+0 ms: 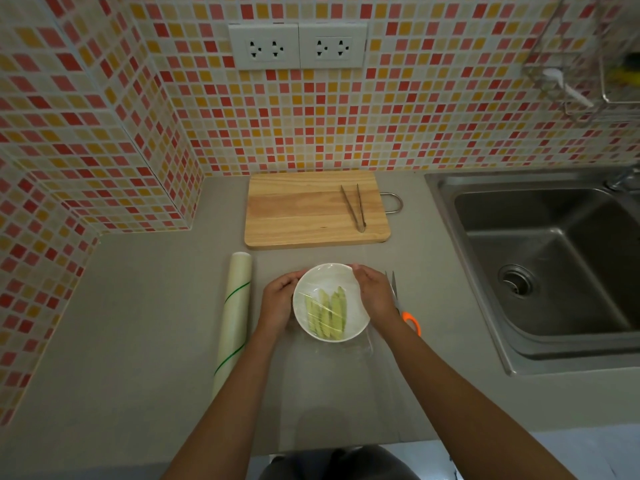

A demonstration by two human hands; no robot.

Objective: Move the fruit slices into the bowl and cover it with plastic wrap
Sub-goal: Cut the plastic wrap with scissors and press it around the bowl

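Head view, looking down: the round white ceramic bowl [330, 302] sits on the grey counter [138, 341] near the person, between both hands. The pale green fruit slices [327, 314] lie inside it, their long axes running near to far, bunched toward the near side. A sheet of clear plastic wrap [332, 277] is stretched over the mouth, and loose film spills onto the counter on the near side of the bowl.

The left hand [278, 299] cups the left wall, the right hand [375, 292] the right wall; the fingers of each curl around the far rim, pressing film against the bowl rather than lifting it. Both hands are equally close, touching opposite sides.

The slack lies on the near side, away from the fingertips, so the next move likely calls for sliding the hands toward the near rim to tuck it under.

The roll of clear wrap with green stripes [233, 317] lies left of the bowl, the orange-handled scissors [405, 310] just right. Metal tongs [355, 207] rest on the bare wooden cutting board [311, 213] beyond.
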